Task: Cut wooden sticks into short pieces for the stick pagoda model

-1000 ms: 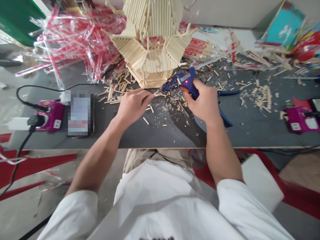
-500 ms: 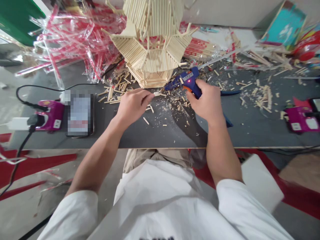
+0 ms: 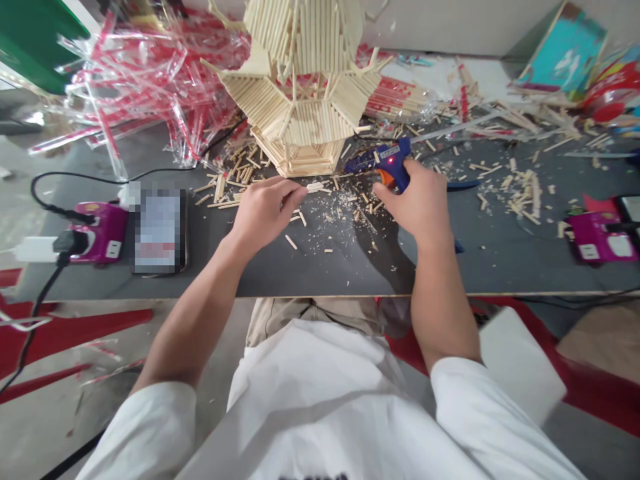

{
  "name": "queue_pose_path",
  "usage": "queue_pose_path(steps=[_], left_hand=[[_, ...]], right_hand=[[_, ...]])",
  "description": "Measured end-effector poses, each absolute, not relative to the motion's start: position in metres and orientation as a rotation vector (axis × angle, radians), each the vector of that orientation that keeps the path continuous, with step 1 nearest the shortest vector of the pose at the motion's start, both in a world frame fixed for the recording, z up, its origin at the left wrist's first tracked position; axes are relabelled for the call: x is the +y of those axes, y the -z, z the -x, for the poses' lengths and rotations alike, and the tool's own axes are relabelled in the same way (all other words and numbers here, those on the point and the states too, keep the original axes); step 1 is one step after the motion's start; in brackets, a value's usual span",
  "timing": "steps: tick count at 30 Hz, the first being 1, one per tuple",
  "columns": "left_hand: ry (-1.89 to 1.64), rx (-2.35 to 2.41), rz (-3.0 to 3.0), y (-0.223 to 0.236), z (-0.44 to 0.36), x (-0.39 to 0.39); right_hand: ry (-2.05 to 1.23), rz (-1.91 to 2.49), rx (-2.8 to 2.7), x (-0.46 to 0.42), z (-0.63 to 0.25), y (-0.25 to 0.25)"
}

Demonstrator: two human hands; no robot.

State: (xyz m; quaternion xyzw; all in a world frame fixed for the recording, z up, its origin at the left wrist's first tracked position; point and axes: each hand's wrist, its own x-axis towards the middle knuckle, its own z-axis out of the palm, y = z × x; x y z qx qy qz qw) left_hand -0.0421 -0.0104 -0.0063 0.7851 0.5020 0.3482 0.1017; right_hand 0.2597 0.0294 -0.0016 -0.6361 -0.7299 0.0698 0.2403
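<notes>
My right hand (image 3: 419, 200) is wrapped round the handle of a blue hot glue gun (image 3: 387, 159). Its red light is lit, and its nozzle points left, low over the table. My left hand (image 3: 267, 208) rests close to the tabletop with thumb and fingers pinched on a short wooden stick (image 3: 316, 187), whose pale end shows at the fingertips. Just behind both hands stands a tiered pagoda model (image 3: 310, 120) built of thin wooden sticks; its top lies beyond the frame. Blue-handled pliers (image 3: 463, 185) lie partly hidden behind my right hand.
Stick offcuts (image 3: 245, 163) and crumbs litter the dark table (image 3: 320, 277). Red-and-clear plastic wrappers (image 3: 165, 80) are heaped at the back left. A phone (image 3: 159, 230) and a purple power strip (image 3: 103, 230) with cables lie left; another purple power strip (image 3: 600, 237) lies right.
My right hand has drawn the glue gun to the right, so its nozzle is now away from the stick at my left fingertips. My left hand has stayed in place.
</notes>
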Motion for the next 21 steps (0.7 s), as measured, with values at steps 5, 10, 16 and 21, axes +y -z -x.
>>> queue_pose_path(steps=[5, 10, 16, 21], left_hand=[[-1.069, 1.46, -2.31, 0.008, 0.041, -0.01], [-1.122, 1.464, -2.287, 0.007, 0.043, -0.008], [-1.171, 1.51, -2.227, 0.004, 0.045, -0.007], [-1.177, 1.485, -2.224, 0.005, 0.043, -0.007]], right_hand=[[-0.003, 1.726, -1.898, 0.03, -0.264, 0.011], [-0.268, 1.367, -1.996, 0.017, -0.24, 0.001], [-0.652, 0.772, -2.513, -0.013, -0.187, 0.007], [-0.568, 0.831, -2.727, -0.027, -0.165, 0.006]])
